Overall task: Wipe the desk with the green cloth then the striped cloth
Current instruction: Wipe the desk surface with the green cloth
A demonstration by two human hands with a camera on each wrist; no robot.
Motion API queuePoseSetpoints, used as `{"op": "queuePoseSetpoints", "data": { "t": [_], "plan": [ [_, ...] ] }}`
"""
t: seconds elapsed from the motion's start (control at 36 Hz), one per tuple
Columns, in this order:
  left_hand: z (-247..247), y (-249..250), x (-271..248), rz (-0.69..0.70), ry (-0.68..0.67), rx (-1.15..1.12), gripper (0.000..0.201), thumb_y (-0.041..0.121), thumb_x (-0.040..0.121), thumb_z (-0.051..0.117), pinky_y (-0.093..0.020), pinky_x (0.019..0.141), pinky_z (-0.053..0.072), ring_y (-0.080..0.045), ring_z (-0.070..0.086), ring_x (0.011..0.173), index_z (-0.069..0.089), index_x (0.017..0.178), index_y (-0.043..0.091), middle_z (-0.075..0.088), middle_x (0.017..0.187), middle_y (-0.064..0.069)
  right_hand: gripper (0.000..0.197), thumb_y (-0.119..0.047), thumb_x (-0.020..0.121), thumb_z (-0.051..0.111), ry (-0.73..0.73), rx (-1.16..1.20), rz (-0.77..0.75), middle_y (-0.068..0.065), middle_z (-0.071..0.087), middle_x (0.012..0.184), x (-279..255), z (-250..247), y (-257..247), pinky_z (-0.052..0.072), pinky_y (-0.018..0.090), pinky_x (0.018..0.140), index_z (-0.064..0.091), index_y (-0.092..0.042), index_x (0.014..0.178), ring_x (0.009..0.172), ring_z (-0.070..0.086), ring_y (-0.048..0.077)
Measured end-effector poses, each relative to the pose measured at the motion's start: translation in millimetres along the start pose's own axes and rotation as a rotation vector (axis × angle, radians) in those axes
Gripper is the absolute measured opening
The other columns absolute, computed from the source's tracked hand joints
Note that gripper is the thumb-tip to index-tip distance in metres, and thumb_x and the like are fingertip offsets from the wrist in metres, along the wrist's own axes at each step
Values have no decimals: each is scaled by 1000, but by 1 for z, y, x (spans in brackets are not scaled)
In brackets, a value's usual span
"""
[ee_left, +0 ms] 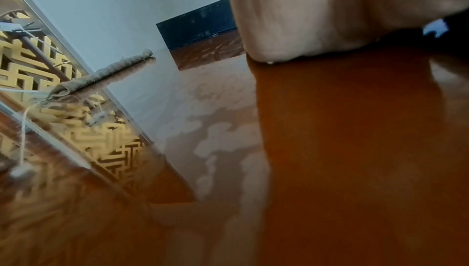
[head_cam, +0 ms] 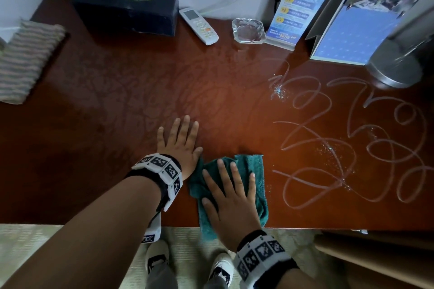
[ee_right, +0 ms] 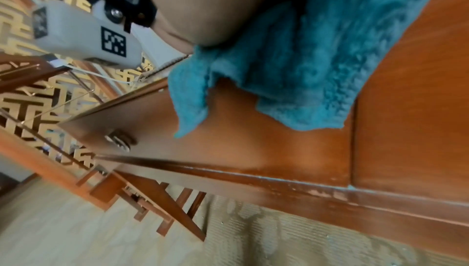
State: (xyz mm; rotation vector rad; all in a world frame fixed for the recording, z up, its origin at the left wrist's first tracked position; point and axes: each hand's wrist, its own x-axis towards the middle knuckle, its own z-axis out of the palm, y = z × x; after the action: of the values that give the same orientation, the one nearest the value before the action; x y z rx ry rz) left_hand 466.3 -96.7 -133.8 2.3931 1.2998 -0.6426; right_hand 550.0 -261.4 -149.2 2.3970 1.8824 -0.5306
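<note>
tissue box (head_cam: 126, 4) holding tissues, glass ashtray (head_cam: 249, 30)

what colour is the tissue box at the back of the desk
Dark navy, almost black. The tissue box shows best in the head view.

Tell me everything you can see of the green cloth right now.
The green cloth is teal, fluffy terry, rumpled and loosely folded. It lies at the desk's near edge, one corner hanging over the front. The right hand presses flat on it, fingers straight; the left hand lies on the desk beside it.
</note>
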Motion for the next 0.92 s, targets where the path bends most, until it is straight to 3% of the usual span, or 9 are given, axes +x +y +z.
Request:
{"op": "queuePoseSetpoints", "data": {
  "t": [0.25, 0.44, 0.56, 0.64, 0.72, 0.81, 0.92],
  "plan": [
    [-4, 1, -1, -12, -54, 17, 60, 44, 99, 5, -51, 114, -13, -19, -32, 138, -31, 141, 23, -40, 147, 1, 50, -52, 100, 16, -43, -39, -199, -4, 15, 159, -16, -5, 51, 14, 53, 110, 17, -40, 149, 146, 13, 21],
    [-5, 1, -1, -16, -69, 15, 59, 44, 99, 4, -51, 114, -12, -20, -33, 138, -33, 140, 23, -42, 146, 1, 51, -51, 102, 17, -51, -114, -241, -3, 13, 159, -13, -14, 92, 13, 52, 109, 16, -38, 150, 146, 7, 20],
    [-5, 1, -1, -22, -61, 19, 59, 44, 99, 4, -50, 114, -12, -20, -32, 139, -32, 141, 23, -41, 147, 1, 53, -53, 100, 18, 14, -58, -156, 0, 11, 159, -17, -17, 82, 11, 51, 110, 12, -38, 150, 146, 6, 20],
    [-6, 2, -1, -27, -67, 26, 59, 44, 99, 5, -50, 114, -12, -19, -30, 139, -31, 142, 24, -39, 148, 1, 62, -57, 93, 28, 96, 28, 40, 1, 3, 160, -25, -14, 66, 3, 52, 113, 9, -41, 150, 146, 1, 23],
    [-6, 3, -1, -42, -64, 29, 58, 45, 99, 4, -49, 114, -11, -19, -30, 140, -29, 142, 24, -38, 149, 2, 62, -64, 91, 21, 92, 62, 204, 2, -2, 160, -30, -7, 58, -4, 54, 113, 9, -45, 149, 145, -3, 25],
    [-6, 3, 0, -54, -64, 29, 58, 45, 99, 4, -49, 114, -11, -18, -30, 140, -29, 143, 25, -38, 149, 2, 61, -66, 92, 10, 31, 63, 238, 5, 10, 159, -29, -4, 57, 1, 57, 110, 14, -44, 149, 144, 5, 28],
    [-8, 4, 0, -65, -80, 17, 58, 45, 99, 4, -48, 114, -11, -17, -31, 139, -29, 143, 27, -39, 148, 3, 60, -67, 93, 15, -9, 21, 200, 5, 19, 158, -28, -5, 65, 7, 59, 107, 16, -44, 149, 142, 15, 28]
  ]
}}
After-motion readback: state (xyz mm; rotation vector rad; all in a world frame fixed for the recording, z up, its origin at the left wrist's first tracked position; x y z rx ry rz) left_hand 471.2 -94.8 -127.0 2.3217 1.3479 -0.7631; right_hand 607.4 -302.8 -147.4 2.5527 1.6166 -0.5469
